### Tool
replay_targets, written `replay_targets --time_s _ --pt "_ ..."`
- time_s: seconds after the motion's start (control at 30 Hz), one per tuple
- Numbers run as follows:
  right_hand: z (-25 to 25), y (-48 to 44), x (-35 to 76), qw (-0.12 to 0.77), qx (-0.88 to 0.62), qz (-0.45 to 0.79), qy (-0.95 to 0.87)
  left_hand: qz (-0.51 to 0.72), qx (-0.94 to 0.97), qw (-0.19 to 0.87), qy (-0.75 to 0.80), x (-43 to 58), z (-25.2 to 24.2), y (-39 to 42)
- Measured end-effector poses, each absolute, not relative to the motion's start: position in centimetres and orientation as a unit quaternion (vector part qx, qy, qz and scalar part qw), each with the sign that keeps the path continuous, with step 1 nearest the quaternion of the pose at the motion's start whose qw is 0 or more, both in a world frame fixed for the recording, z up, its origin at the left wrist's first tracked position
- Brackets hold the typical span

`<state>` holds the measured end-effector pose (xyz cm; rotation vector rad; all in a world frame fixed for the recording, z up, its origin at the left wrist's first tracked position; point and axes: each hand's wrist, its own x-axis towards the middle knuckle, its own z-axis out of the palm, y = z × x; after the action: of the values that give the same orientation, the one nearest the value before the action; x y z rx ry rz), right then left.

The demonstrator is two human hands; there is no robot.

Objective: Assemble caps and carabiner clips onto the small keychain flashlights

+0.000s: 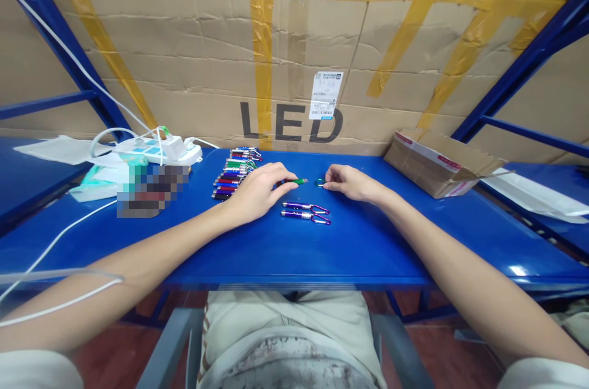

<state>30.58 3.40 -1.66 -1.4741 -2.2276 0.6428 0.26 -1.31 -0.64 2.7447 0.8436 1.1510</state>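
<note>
My left hand (260,192) pinches a green pen-shaped light (300,181), its tip pointing right. Across a small gap, my right hand (344,182) holds a green carabiner clip (319,182) between thumb and fingers. The light and the clip are apart. Just below them, two purple lights with carabiners lie side by side, an upper one (297,205) and a lower one (297,215). Left of my left hand, a column of several lights (225,183) in blue, red, green and black lies on the blue table (294,254), partly hidden by that hand.
An open cardboard box (427,162) stands at the back right, with white sheets (538,192) beside it. At the left are a power strip (177,150) with white cables, a teal-and-white packet (99,180) and a blurred-out object (154,191). A large carton (207,57) backs the table.
</note>
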Motion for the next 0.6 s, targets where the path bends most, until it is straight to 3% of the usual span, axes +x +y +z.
replay_targets --time_s 0.17,0.4,0.6 --pt "-1.6 3.0 30.1 0.274 -0.508 0.231 -0.783 0.36 0.886 0.04 0.289 0.3 -0.6 -1.3" --pt "-0.8 1.6 28.2 0.375 -0.374 0.428 -0.732 0.351 0.884 0.058 0.304 0.4 -0.7 -1.3" --pt "-0.4 0.5 27.0 0.366 -0.353 0.445 -0.737 0.36 0.878 0.067 0.307 0.4 -0.5 -1.4"
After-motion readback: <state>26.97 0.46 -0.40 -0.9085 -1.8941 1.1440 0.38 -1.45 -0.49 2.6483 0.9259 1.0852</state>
